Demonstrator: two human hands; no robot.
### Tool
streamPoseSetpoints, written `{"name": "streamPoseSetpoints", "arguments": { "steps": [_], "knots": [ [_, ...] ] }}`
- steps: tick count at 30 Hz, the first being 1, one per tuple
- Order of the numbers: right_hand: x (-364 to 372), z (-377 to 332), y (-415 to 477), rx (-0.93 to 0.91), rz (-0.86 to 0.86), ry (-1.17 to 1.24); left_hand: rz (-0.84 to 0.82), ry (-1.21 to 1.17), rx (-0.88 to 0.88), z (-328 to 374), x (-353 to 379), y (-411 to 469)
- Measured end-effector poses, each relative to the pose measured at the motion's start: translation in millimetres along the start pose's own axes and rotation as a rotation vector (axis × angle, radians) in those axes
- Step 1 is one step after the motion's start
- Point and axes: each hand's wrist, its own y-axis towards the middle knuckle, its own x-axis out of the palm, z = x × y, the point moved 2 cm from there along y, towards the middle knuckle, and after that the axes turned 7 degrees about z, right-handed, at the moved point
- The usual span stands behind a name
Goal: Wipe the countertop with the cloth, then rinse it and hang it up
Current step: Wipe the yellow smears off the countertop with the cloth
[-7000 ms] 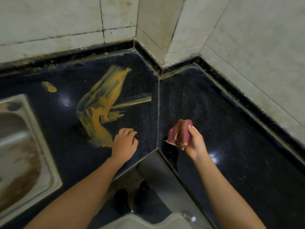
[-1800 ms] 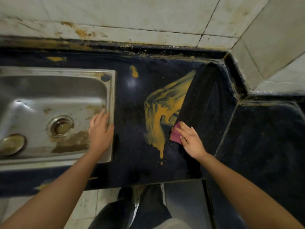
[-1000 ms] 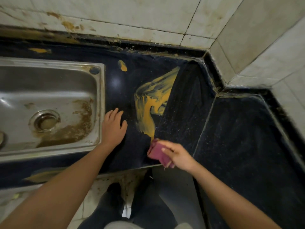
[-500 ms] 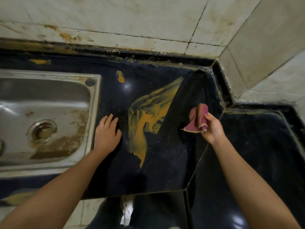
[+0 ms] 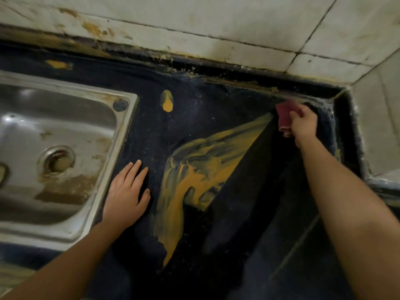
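A dark blue countertop [image 5: 194,100] carries a broad yellow smear [image 5: 194,176] across its middle. My right hand [image 5: 303,124] grips a folded pink cloth [image 5: 284,113] and holds it down at the smear's far tip, close to the back wall. Flat on the counter lies my left hand [image 5: 126,191], fingers spread, just right of the sink rim. A clean dark strip runs along the smear's right edge.
A stainless steel sink [image 5: 121,148] with brown residue fills the left side. A small yellow blob [image 5: 167,102] sits behind the smear. Stained white tile walls [image 5: 216,22] bound the back and the right corner. The counter's front edge lies at the bottom.
My right hand has carried the cloth from mid-air above the counter to the far end of the smear by the back wall. My left hand stays flat beside the sink.
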Motion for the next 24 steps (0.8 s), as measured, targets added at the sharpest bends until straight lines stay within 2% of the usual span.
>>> {"name": "streamPoseSetpoints", "arguments": {
  "steps": [4,9,14,24],
  "knots": [
    [42,-7,25,-0.203,-0.064,-0.261,0.012,0.006,0.019,1,-1,1],
    [53,-9,12,-0.279,-0.213,-0.316,0.008,0.003,0.014,2,0,1],
    [52,-3,-58,-0.468,-0.341,-0.384,-0.01,-0.008,-0.027,3,0,1],
    [45,10,-198,-0.464,-0.466,-0.378,-0.03,-0.091,-0.044,3,-3,1]
  ]
}}
